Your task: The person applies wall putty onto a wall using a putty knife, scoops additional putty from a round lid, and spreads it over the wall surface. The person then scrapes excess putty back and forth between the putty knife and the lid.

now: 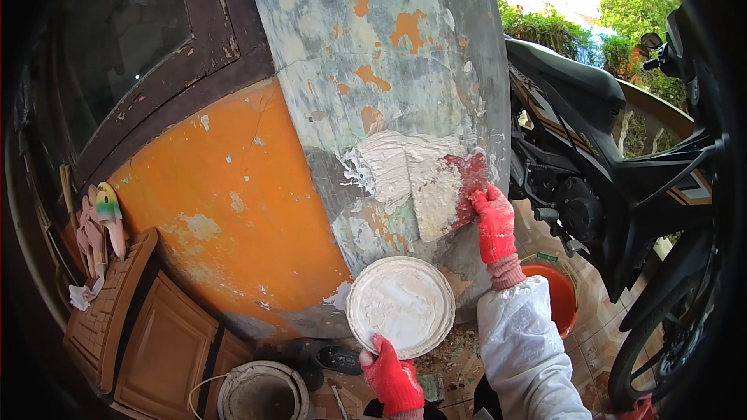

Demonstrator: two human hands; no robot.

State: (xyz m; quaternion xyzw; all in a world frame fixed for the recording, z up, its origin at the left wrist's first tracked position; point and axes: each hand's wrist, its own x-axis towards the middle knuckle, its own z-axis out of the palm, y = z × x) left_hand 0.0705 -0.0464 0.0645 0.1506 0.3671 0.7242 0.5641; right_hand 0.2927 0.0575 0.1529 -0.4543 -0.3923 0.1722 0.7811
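My right hand, in a red knitted glove, is closed on a red putty spreader caked with white putty. Its blade lies against the wall at the lower end of a fresh, ridged patch of white putty. Below, my left hand, gloved alike, grips the near edge of a round white lid smeared with white putty; the fingers beneath it are hidden. Grey scraped paint with orange flecks covers this part of the wall.
An orange wall section and dark wooden frame lie left. A motorcycle stands close on the right, an orange bucket by my right forearm. A dirty bucket, brown cabinet and dark shoes are at lower left.
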